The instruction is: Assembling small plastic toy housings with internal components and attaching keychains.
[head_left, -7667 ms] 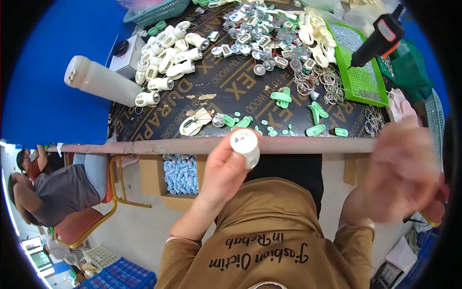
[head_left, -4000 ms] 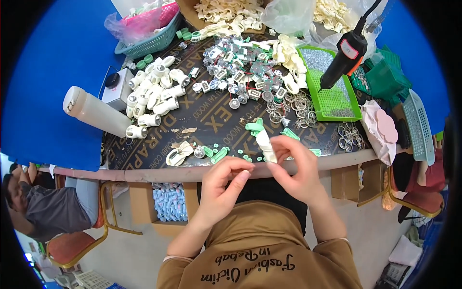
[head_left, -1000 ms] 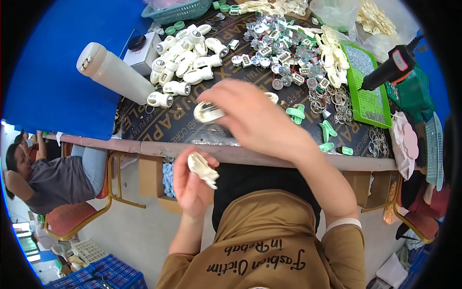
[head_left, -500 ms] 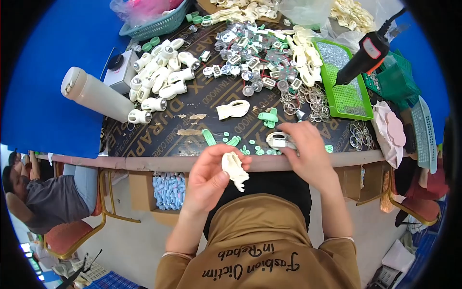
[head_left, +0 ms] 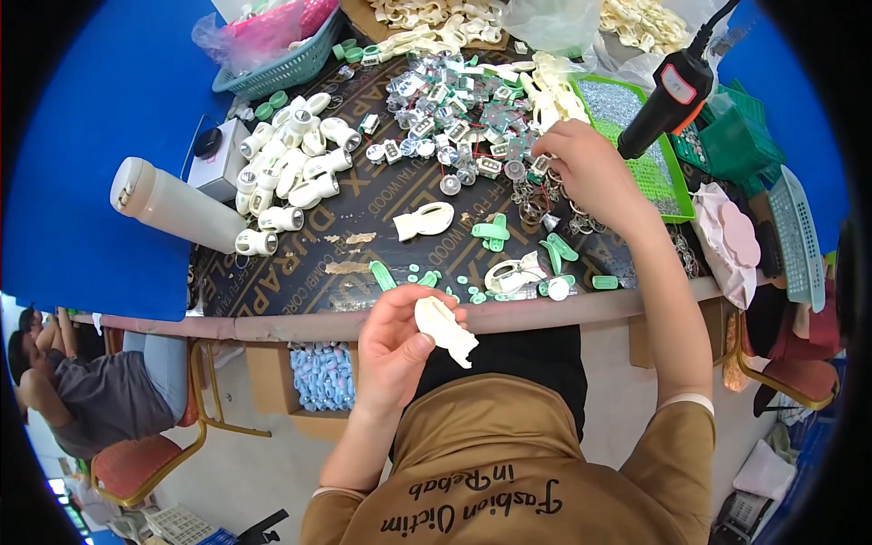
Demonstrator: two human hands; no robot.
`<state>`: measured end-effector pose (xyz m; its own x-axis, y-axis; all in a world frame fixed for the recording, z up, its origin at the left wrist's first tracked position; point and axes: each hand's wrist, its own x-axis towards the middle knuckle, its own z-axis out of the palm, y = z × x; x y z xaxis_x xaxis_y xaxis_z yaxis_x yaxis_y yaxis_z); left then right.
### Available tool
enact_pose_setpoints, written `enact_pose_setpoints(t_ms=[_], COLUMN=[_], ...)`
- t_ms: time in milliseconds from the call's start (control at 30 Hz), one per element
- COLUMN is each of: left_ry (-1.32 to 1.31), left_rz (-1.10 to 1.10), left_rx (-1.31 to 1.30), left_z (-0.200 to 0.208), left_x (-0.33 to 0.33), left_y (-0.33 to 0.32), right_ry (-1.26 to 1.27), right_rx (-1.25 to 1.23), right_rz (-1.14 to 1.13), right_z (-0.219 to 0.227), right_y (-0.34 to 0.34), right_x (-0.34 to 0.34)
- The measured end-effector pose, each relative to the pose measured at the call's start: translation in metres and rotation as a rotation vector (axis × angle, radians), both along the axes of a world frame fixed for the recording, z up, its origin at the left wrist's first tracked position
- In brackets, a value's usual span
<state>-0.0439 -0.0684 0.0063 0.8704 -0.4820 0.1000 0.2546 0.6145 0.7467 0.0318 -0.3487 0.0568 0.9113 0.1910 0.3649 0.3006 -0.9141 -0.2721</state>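
Observation:
My left hand [head_left: 392, 343] is closed around a cream plastic shell half [head_left: 443, 331] just off the table's front edge. My right hand [head_left: 599, 177] reaches over the table to the edge of the pile of clear lamp and circuit assemblies [head_left: 454, 127], beside cream shell pieces [head_left: 551, 91]. Its fingers are bent together there; what they pinch, if anything, is hidden. On the table before me lie another cream shell [head_left: 424, 221] and a cream shell with a part in it [head_left: 515, 274]. Around them are green plastic strips [head_left: 491, 232] and several small green buttons [head_left: 477, 296].
A corded electric screwdriver [head_left: 668, 102] hangs over a bright green tray [head_left: 677, 211] at the right. Metal key rings [head_left: 581, 223] lie by the tray. Finished-looking cream torches [head_left: 313, 189], a white bottle [head_left: 177, 204] and a blue basket [head_left: 289, 73] stand at the left.
My right hand has left the cream shell near the front edge and moved forward and right to the pile. My left hand keeps the shell half, now tilted a little differently.

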Motion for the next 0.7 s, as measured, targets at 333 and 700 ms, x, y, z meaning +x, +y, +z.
enact_pose_setpoints(t_ms=[333,700], left_ry=[-0.01,0.025], left_rz=[0.017,-0.184], left_rx=[0.036,-0.067], left_z=[0.004,0.008], left_x=[0.004,-0.003], left_y=[0.001,-0.027], right_ry=[0.081,0.095], right_rx=[0.261,1.012], right_rz=[-0.001,0.011], right_z=[-0.004,0.02], right_y=[-0.018,0.037], right_x=[0.006,-0.049])
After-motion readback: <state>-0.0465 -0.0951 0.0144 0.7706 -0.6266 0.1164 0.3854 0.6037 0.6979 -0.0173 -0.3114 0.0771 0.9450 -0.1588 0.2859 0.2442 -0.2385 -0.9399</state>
